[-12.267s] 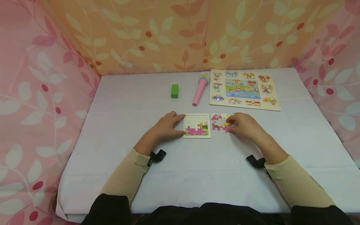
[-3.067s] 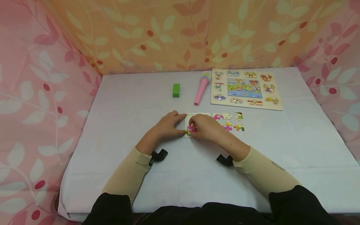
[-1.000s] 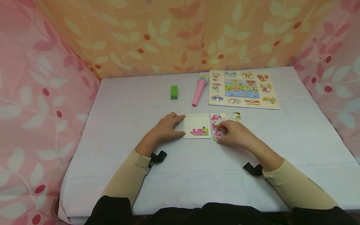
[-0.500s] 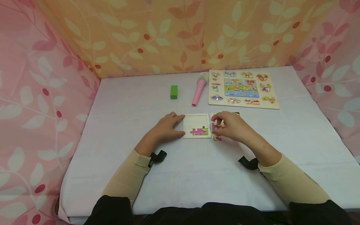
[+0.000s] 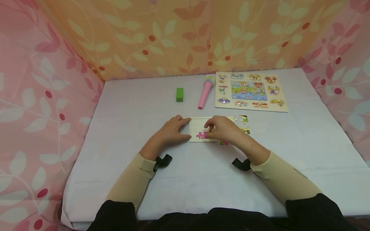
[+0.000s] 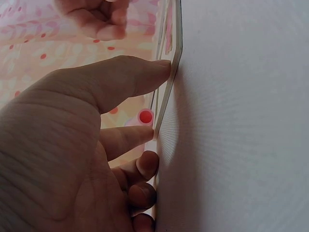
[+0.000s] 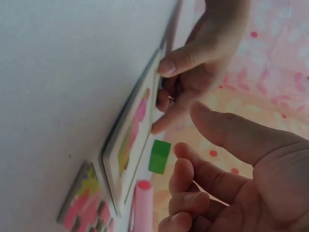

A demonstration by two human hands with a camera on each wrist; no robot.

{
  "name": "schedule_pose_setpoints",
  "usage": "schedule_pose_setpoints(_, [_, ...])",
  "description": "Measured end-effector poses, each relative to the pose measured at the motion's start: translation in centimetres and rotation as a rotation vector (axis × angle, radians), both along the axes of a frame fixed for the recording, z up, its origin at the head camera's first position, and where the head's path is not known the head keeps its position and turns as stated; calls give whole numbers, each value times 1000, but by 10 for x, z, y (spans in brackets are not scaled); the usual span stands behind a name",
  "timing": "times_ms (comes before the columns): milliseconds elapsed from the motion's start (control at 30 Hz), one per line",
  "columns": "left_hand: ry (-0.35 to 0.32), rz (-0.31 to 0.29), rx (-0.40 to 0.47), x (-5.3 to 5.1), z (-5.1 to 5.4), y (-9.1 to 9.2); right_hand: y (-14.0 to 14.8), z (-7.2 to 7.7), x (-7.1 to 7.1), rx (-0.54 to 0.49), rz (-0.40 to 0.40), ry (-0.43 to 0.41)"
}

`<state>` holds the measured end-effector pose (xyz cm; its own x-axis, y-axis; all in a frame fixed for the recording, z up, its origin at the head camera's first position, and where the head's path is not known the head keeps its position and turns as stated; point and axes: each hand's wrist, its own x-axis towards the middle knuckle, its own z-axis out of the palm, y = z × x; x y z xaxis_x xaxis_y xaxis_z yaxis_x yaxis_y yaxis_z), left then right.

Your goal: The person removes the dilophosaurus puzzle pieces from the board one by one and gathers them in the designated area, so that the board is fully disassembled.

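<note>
A shallow white puzzle frame [image 5: 193, 125] lies mid-table, with joined pink and green jigsaw pieces [image 5: 201, 135] along its bottom. My left hand [image 5: 171, 130] touches the frame's left edge with extended thumb and index finger; its other fingers bend loosely in the left wrist view. Over the frame's right part hovers my right hand [image 5: 225, 130]. In the right wrist view, this hand's thumb and fingers [image 7: 211, 166] are apart with nothing between them. Loose jigsaw pieces [image 5: 244, 119] lie to the right of the frame, some hidden under my right hand.
Behind the frame are a green block [image 5: 179, 95], a pink toy microphone [image 5: 206, 93] and a wooden peg puzzle board [image 5: 251, 104]. The white tabletop [image 5: 138, 106] is walled by flowered cloth [image 5: 130, 38] at the back and sides.
Fewer pieces sit in the frame than 12 seconds ago; its lower-left piece now lies on the table at right. My right hand has moved left, back over the frame. My left hand stays.
</note>
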<state>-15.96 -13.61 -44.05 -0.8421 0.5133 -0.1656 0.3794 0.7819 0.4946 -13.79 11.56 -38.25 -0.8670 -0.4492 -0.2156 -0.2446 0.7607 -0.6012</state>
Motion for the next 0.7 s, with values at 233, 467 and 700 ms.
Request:
schedule_pose_setpoints(233, [7,-8,10,0,1,-1,-10,-10,-6,53,14,-19])
schedule_pose_setpoints(467, [1,-10,16,0,0,0,-12,-18,-8,123,11,-39])
schedule_pose_setpoints(700, [-6,0,14,0,0,0,-12,-20,-6,93,22,2])
